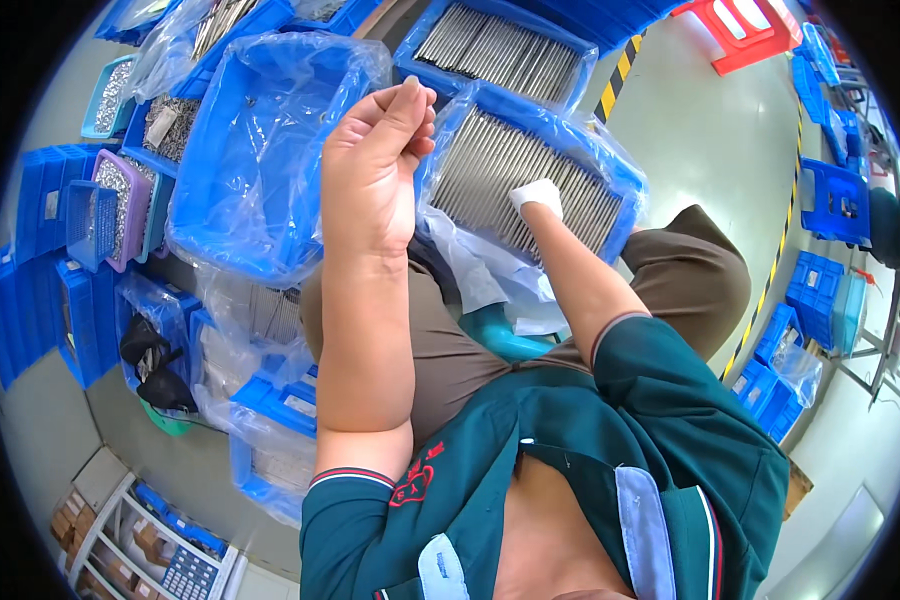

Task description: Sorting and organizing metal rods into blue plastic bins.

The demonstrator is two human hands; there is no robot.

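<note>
My left hand [378, 150] is raised beside a plastic-lined blue crate [188, 190]. Its fingers are curled and the thumb presses against them; anything pinched there is too small or hidden to make out. White fabric, a glove or a cloth, covers my right hand [538, 196], hiding its fingers. That hand rests on or just above a row of thin metal rods [485, 180] in another plastic-lined blue crate [625, 190]. Whether it grips a rod cannot be seen. A white sheet [475, 265] drapes over that crate's near edge.
Beyond lies a third blue crate [402, 62] with more metal rods [500, 50]. Small bins of metal parts [115, 95] and stacked blue bins [45, 200] stand at the left. A red plastic stool [740, 35] is at the far right. Striped tape [622, 75] marks the floor.
</note>
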